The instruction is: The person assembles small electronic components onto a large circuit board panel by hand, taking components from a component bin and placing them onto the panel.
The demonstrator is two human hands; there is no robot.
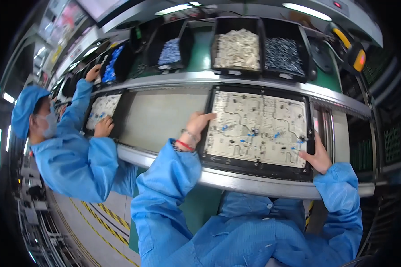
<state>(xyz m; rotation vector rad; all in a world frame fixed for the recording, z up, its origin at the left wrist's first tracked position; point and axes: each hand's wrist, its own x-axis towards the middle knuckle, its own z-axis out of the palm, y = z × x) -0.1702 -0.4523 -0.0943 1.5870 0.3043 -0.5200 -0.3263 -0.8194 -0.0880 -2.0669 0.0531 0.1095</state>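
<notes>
Conveyor line of grey metal (254,183) curves across the view, its pale belt (165,118) running between bright rails. On it, straight ahead, sits a black rectangular carrier frame (254,163) holding a large cream-white printed circuit board (258,129) traced with dark lines and dotted with small blue components (254,131). The left hand (198,124), wearing a red cord bracelet (184,145) and coming out of a blue smock sleeve, rests against the frame's left edge with the fingers closed loosely over the board's border. The right hand (317,155) lies at the frame's lower right corner, fingers spread flat and pressing on the board's edge; it grips nothing. Behind the belt stand black plastic bins: one with white parts (237,48), one with dark blue-grey parts (283,54), a third further left with blue parts (169,51). To the left, a co-worker in blue smock and cap (71,160) leans over a second white board (101,111), one hand (104,127) on it, the other (93,72) reaching up toward a bin.
</notes>
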